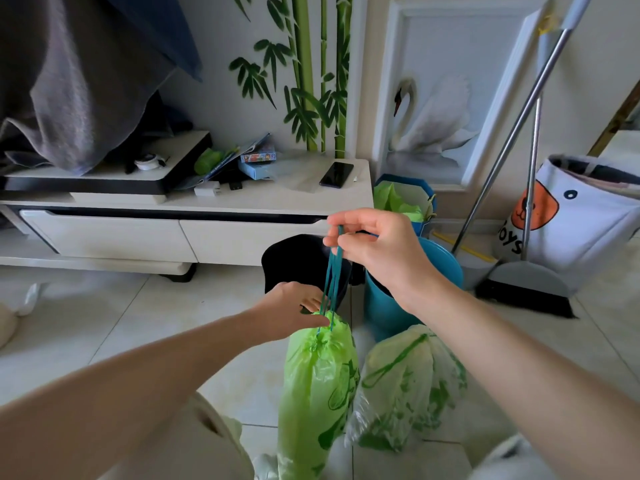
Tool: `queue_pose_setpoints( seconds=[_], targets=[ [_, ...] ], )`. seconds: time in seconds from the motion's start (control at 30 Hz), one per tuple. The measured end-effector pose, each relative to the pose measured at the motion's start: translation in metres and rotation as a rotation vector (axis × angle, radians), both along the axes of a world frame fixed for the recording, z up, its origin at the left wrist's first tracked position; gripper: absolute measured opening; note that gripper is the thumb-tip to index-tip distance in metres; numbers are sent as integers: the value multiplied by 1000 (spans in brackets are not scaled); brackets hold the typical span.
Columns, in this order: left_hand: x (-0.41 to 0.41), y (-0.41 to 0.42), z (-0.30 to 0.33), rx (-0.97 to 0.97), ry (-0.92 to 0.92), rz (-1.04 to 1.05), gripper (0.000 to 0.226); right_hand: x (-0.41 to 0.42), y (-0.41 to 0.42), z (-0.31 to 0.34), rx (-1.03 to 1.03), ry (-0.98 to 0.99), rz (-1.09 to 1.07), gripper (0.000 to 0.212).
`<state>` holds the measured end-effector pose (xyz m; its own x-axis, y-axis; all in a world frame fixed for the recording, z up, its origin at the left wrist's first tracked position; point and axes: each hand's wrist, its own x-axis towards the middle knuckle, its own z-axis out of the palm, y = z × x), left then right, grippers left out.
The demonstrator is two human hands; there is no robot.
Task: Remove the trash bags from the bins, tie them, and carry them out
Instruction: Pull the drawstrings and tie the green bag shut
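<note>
A bright green trash bag [317,386] hangs in front of me, its mouth gathered shut. My right hand [374,247] pinches the bag's teal drawstring [333,271] and holds it taut above the bag. My left hand [294,310] grips the bag's gathered neck just below the string. A second green bag [405,386], closed with its drawstring lying over it, rests on the floor to the right. Behind the hands stand a black bin [298,258] and a blue bin [384,306]. A further blue bin [403,199] lined with a green bag stands by the wall.
A white TV cabinet [180,233] runs along the wall at left, with a phone [336,174] and boxes on top. A broom and dustpan [523,282] lean at right beside a white toy bag [575,223]. The floor is pale tile [104,323].
</note>
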<state>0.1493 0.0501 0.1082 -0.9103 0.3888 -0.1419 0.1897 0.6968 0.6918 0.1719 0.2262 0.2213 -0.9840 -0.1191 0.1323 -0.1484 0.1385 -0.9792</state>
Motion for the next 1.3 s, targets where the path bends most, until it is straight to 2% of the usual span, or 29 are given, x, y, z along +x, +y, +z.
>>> queue_pose_setpoints(
  seconds=[0.07, 0.13, 0.2, 0.4, 0.63, 0.8, 0.97, 1.13, 1.3],
  targets=[
    [4, 2, 0, 47, 2, 22, 24, -1, -1, 1, -24, 10, -2, 27],
    [5, 6, 2, 99, -16, 71, 5, 0, -4, 1, -28, 27, 16, 25],
    [3, 10, 5, 131, -51, 124, 14, 1, -6, 1, -29, 58, 7, 22],
    [-2, -2, 14, 211, -184, 141, 17, -14, 15, -5, 41, 61, -178, 10],
    [1, -8, 15, 274, -247, 194, 20, -27, 36, -21, 345, 114, -238, 10],
    [4, -6, 14, 259, -301, 193, 22, -27, 41, -22, 229, -5, -240, 13],
    [3, -11, 16, 322, -342, 245, 23, -26, 46, -24, 259, -30, -272, 11],
    [2, -11, 13, 275, -239, 330, 22, -19, 42, -17, 365, 117, -209, 11],
    [2, -4, 8, 100, -128, 174, 30, -7, 18, -11, 429, 282, -33, 12]
  ],
)
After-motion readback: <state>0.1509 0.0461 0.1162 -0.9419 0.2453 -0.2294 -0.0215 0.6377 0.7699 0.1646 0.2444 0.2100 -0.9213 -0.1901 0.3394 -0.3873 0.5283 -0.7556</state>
